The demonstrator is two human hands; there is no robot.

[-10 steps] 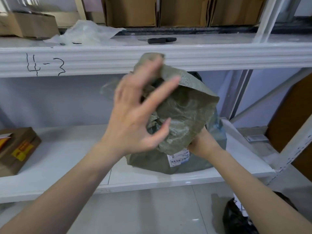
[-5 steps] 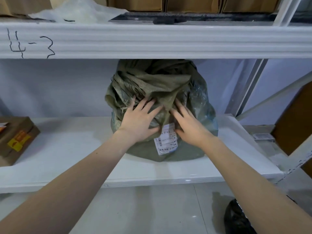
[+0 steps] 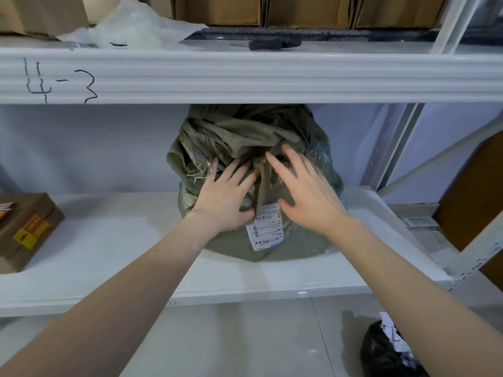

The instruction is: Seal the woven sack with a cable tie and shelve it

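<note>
The olive-green woven sack [image 3: 239,137] stands on the white lower shelf [image 3: 122,240], its bunched top reaching up under the beam of the shelf above. A white barcode label [image 3: 265,231] is stuck on its front. My left hand [image 3: 226,197] lies flat on the sack's front left with fingers spread. My right hand [image 3: 304,194] lies flat on the front right, fingers straight and pointing up toward the gathered neck. No cable tie shows; the neck is partly hidden in folds.
A brown cardboard box [image 3: 24,229] sits at the shelf's left end. The upper shelf beam [image 3: 245,74], marked "4-3", carries a clear plastic bag [image 3: 133,23], a dark tool [image 3: 275,44] and cartons. A black bag [image 3: 389,352] lies on the floor at the lower right.
A second ago my left hand was lifted in front of the sack's raised top. Both hands then came down flat on the sack, which now sits deeper under the upper beam.
</note>
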